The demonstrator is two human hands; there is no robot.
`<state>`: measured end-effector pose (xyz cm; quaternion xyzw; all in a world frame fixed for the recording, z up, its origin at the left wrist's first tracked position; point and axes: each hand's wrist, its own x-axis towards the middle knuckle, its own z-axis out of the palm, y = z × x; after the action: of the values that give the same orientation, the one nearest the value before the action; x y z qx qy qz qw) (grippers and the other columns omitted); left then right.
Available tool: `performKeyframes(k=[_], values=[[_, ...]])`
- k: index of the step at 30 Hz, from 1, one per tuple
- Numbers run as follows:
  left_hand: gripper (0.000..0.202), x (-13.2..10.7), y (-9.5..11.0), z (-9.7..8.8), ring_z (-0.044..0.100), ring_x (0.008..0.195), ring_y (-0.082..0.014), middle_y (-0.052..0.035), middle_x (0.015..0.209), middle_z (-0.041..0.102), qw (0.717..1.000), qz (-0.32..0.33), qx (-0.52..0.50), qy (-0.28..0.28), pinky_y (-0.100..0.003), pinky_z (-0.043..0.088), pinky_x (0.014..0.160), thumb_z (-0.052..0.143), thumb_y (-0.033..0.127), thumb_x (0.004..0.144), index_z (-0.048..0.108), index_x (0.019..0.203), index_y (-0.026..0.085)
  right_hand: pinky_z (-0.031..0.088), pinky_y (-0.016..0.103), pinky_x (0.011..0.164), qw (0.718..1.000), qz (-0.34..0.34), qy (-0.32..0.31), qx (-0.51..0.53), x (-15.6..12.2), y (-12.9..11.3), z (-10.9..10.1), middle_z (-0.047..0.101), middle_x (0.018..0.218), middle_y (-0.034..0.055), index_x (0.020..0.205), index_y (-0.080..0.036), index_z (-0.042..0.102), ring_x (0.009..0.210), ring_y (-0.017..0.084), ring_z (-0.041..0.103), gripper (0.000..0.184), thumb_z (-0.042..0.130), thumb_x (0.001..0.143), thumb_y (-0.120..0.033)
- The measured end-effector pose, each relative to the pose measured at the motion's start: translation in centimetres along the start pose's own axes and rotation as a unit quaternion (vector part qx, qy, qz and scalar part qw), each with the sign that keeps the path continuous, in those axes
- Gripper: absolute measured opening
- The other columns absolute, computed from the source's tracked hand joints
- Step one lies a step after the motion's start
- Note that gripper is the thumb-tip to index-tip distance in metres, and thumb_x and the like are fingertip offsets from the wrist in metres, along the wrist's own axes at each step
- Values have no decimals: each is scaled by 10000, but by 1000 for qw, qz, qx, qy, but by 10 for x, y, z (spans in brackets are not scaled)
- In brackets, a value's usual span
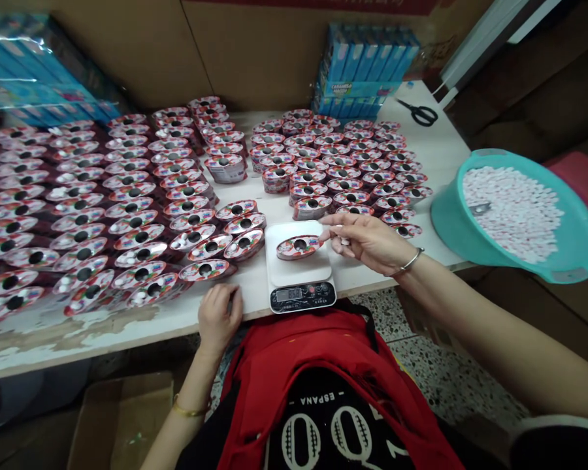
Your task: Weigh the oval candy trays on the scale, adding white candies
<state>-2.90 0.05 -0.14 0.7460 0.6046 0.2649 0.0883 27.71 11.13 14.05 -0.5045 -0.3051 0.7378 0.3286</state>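
Observation:
A small oval red-and-white container (299,247) with a dark hole in its lid sits on the white digital scale (300,273) at the table's near edge. My right hand (367,241) hovers just right of it, fingers pinched on a small white piece held over the container. My left hand (219,316) rests on the table edge left of the scale, fingers curled, nothing visible in it.
Rows of many identical oval containers (127,196) fill the table left and behind (343,163). A teal basin (519,261) full of small white pieces hangs off the table's right edge. Scissors (420,113) and blue boxes (362,72) lie at the back.

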Motion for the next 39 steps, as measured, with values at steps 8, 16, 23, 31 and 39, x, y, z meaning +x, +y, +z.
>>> performKeyframes(k=[8, 16, 23, 31, 39], values=[[65, 1, 2, -1, 563, 775, -175, -50, 815, 623, 1000, 6, 4, 4, -299, 436, 728, 532, 216, 865, 574, 908, 190, 211, 163, 367, 993, -9, -47, -112, 4, 8, 11, 592, 600, -15, 733, -134, 567, 384, 15, 411, 224, 598, 879, -301], [80, -1, -1, 0, 575, 791, -186, -59, 826, 627, 1000, -5, 6, -12, -317, 449, 734, 517, 234, 871, 578, 906, 196, 249, 169, 383, 973, -41, -62, -218, 19, 8, 32, 497, 482, -73, 856, -120, 655, 378, 22, 358, 154, 569, 900, -240], [303, 25, 33, -26, 591, 841, -193, -68, 922, 610, 996, 53, -63, 43, -343, 485, 760, 601, 252, 834, 525, 1127, 236, 201, 186, 386, 995, -52, -5, -84, -5, 8, 5, 514, 558, -41, 877, -130, 639, 402, 31, 365, 301, 615, 856, -429], [418, 137, 102, -26, 596, 985, -255, -101, 1101, 644, 964, 202, 46, -164, -417, 463, 834, 567, 355, 854, 502, 1254, 251, 170, 176, 423, 995, 7, 88, 40, -41, 49, -29, 500, 611, -31, 925, -136, 655, 434, 29, 315, 416, 672, 770, -522], [392, 323, 43, -27, 539, 1105, -272, -115, 1198, 602, 990, 129, 44, -30, -419, 430, 956, 525, 285, 852, 515, 1233, 194, 371, 223, 420, 970, 4, 237, 51, -65, 59, -55, 568, 619, 31, 854, -203, 724, 460, 110, 456, 460, 751, 598, -584]])
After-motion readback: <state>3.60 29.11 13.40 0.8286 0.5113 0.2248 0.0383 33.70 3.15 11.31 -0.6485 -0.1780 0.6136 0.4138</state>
